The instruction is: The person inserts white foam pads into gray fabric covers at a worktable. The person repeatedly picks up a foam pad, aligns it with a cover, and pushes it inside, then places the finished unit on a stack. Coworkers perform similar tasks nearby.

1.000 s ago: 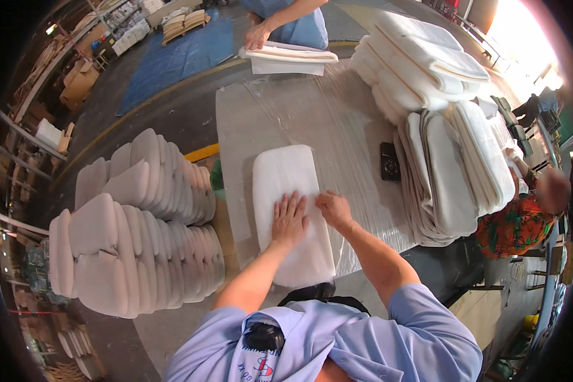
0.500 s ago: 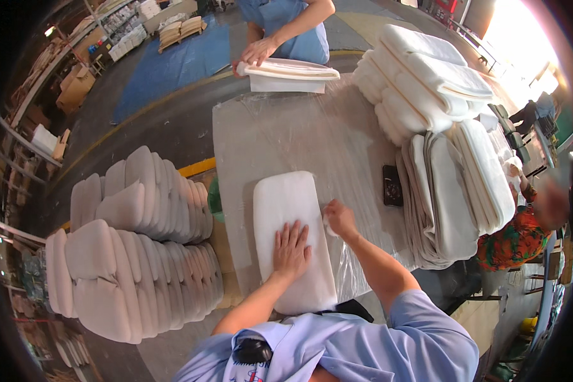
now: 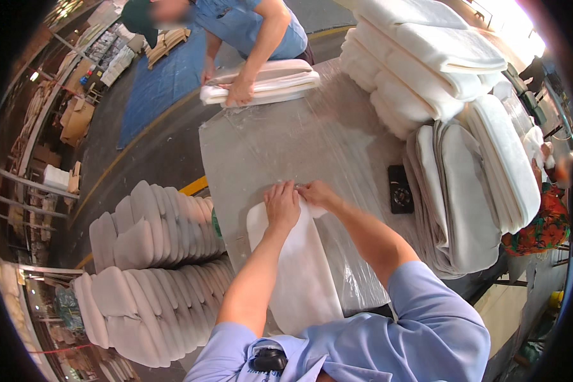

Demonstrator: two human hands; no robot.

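Note:
A long white cushion-shaped pad (image 3: 302, 277) with rounded corners lies lengthwise in front of me on the plastic-covered table (image 3: 356, 242). My left hand (image 3: 282, 205) rests flat over its far end, fingers stretched out and close together. Right beside it, my right hand (image 3: 318, 195) is closed at the pad's far right corner, pinching the white fabric edge. A bit of white cloth shows under that hand. The fingertips of both hands nearly touch, and they hide most of the pad's far edge.
Across the table a co-worker (image 3: 251, 28) handles a folded white pad (image 3: 261, 83). Tall white folded stacks (image 3: 420, 57) and grey-white folded pieces (image 3: 465, 197) stand at the right, beside a dark phone (image 3: 400, 189). Rows of pale cushions (image 3: 153, 305) are piled at the left.
Both hands have moved away from me to the pad's far end; the right came from its right side. The co-worker has leaned in and shifted the folded pad left.

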